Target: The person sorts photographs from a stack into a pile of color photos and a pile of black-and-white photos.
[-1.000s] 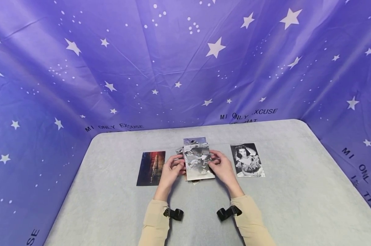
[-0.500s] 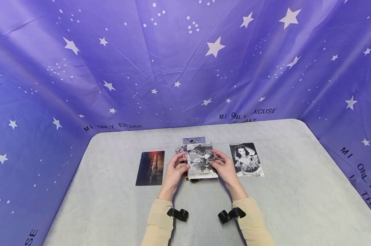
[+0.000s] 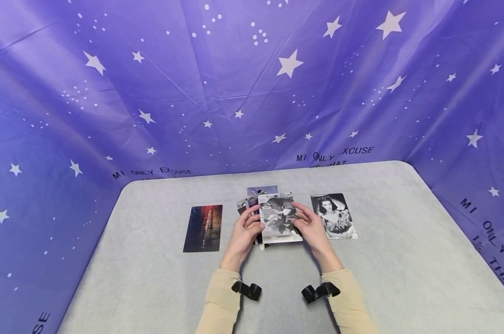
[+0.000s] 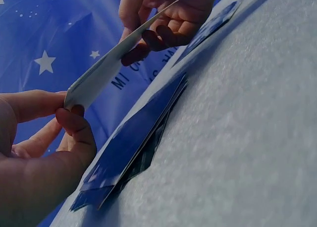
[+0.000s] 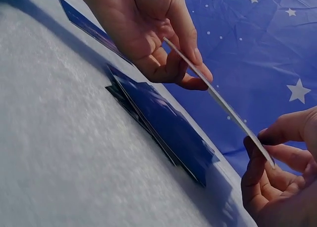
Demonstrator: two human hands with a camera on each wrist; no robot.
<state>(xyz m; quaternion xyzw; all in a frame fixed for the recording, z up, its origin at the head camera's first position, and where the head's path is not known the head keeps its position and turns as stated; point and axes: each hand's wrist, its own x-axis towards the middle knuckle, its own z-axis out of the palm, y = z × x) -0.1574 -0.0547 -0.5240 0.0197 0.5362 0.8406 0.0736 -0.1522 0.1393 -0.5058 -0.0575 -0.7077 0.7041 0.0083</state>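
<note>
Looks roughly midway to me, just going by how stuff is lying. Left of the pile of photo prints [image 4: 129,142], a dark colour print [image 3: 203,228] with some lit-up structure on it lies flat on the bench [image 3: 143,287] by itself, so I'd count that one as dealt with. The pile is kinda messy, edges fanned out, and no, I can't count what's in there. Right of the pile there's a black-and-white portrait print [image 3: 334,217], also flat on its own, so probably done too. What's left, I guess, is the pile plus the black-and-white photo [image 3: 280,220] held over it, not set down yet.

On the pile's left side, the left hand [image 3: 244,234] has thumb and fingers pinched on the photo's near edge, basically just its thickness between them. The photo itself sits tilted above the pile, partly covering it from the head camera but not touching it. On the pile's right side, the right hand [image 3: 313,229] pinches the opposite edge just as tightly. Can't tell if it's one sheet or a couple together.
</note>
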